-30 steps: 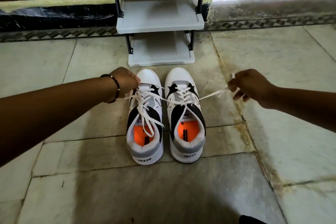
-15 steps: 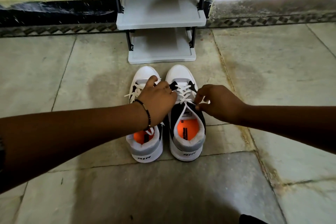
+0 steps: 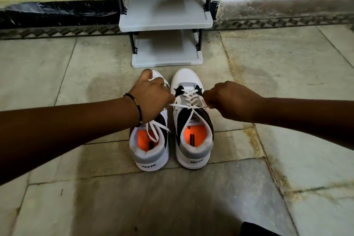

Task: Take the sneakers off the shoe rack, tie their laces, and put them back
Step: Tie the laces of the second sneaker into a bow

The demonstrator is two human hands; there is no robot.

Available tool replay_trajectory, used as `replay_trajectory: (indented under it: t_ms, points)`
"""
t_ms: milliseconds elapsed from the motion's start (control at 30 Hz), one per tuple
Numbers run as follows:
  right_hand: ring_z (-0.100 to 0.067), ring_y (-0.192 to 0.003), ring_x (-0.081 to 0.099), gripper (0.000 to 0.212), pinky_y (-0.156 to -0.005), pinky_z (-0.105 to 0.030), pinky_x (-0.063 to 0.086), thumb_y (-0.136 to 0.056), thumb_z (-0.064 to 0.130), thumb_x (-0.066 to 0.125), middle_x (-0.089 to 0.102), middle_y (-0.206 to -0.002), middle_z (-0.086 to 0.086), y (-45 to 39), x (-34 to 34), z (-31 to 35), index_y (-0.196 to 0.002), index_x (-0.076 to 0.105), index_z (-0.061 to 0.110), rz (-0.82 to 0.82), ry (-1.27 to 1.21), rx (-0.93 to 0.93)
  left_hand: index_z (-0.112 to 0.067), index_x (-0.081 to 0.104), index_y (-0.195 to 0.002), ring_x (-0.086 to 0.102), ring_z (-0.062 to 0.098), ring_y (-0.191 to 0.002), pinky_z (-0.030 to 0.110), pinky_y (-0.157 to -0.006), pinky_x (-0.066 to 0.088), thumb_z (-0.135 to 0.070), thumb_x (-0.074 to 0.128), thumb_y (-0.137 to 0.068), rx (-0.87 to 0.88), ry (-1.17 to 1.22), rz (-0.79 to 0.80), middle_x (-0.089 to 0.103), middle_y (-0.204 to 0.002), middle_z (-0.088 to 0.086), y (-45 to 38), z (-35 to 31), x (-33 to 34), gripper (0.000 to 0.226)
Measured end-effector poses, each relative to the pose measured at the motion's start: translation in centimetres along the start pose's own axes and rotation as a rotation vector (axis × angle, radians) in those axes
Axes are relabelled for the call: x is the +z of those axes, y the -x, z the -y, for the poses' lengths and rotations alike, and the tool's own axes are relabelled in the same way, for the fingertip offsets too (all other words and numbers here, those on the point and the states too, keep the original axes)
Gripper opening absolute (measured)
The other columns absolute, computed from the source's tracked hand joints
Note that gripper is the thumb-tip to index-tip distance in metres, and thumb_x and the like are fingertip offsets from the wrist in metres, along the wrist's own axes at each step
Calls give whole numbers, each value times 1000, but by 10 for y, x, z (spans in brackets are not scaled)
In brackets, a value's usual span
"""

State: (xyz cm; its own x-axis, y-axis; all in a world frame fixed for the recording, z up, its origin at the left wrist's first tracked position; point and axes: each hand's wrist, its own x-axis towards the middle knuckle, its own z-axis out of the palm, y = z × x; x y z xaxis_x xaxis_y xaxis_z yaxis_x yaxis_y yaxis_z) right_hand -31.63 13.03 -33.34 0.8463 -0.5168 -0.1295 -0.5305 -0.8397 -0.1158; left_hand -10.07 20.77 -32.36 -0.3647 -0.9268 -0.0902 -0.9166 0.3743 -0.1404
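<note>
- The left hand (image 3: 153,97) is closing its fingers on one end of the right sneaker's lace (image 3: 189,104), and is lying over the left sneaker (image 3: 150,143).
- The right hand (image 3: 229,99) is pinching the other end, seemingly fisted; its fingertips are hidden.
- Both sneakers are standing side by side on the floor (image 3: 287,82), the right sneaker (image 3: 191,120) apart from its neighbour, toes near the shoe rack (image 3: 166,23) at the floor's far edge.

Left hand (image 3: 153,99) and right hand (image 3: 229,101) drawn slightly apart, right sneaker's lace (image 3: 188,105) now pulled taut between them
</note>
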Motion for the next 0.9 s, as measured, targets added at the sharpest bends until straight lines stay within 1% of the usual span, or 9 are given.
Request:
replay_trajectory:
  t_ms: [67,133,200,367,567,633,700,800,900]
  points:
    - [-20,-60,47,17,-50,-27,27,-79,2,51,49,-67,-2,1,5,1,-75,50,18,25,31,-6,-19,64,-94,53,31,-105,46,-101,13,-12,27,-80,6,-42,50,68,-96,3,3,1,0,40]
    - [-21,-63,48,14,-54,-27,29,-79,2,50,52,-70,-5,1,8,4,-80,54,15,63,45,4,-21,60,-100,50,28,-110,47,-105,15,-12,30,-85,9,-107,165,65,-104,1,2,-1,1,35]
    - [-24,-66,52,15,-53,-27,30,-78,1,49,50,-70,-4,-2,9,4,-83,54,14,87,48,14,-21,60,-99,50,27,-110,47,-107,16,-12,34,-86,7,-124,194,65,-105,0,-2,-2,0,31]
    - [-18,-64,43,13,-47,-20,20,-80,3,51,46,-72,-1,-5,3,2,-87,54,13,84,85,-3,-22,62,-94,51,28,-107,47,-105,17,-12,38,-85,29,-162,130,67,-100,1,-4,2,-1,28]
    - [-18,-62,44,15,-47,-19,23,-78,5,52,42,-67,3,-4,-9,-1,-82,53,19,54,54,-6,-22,62,-99,52,29,-106,47,-105,17,-13,43,-85,21,-118,96,66,-102,1,-1,10,-6,25]
    - [-19,-63,46,17,-47,-20,24,-78,5,52,44,-68,3,-5,-8,1,-80,48,21,82,50,-4,-19,66,-90,58,31,-97,51,-102,23,-8,47,-81,76,-105,17,70,-90,3,1,10,-2,24]
    - [-19,-64,47,20,-47,-21,25,-77,4,51,39,-63,6,-4,-6,2,-78,44,22,143,39,14,-20,68,-74,63,29,-78,52,-96,33,-8,44,-76,141,-201,-83,70,-71,1,2,11,3,27]
    - [-21,-64,48,21,-51,-25,34,-76,0,49,37,-60,9,-4,-1,3,-76,43,20,210,-45,66,-24,64,-61,64,23,-64,40,-88,25,-13,28,-70,148,-227,-166,65,-58,-4,5,11,9,38]
    - [-22,-66,50,15,-54,-27,39,-82,0,46,46,-65,3,-9,-2,10,-79,47,15,316,-176,196,-23,64,-69,64,24,-75,39,-88,19,-10,29,-72,122,-168,-60,67,-68,-2,5,9,8,37]
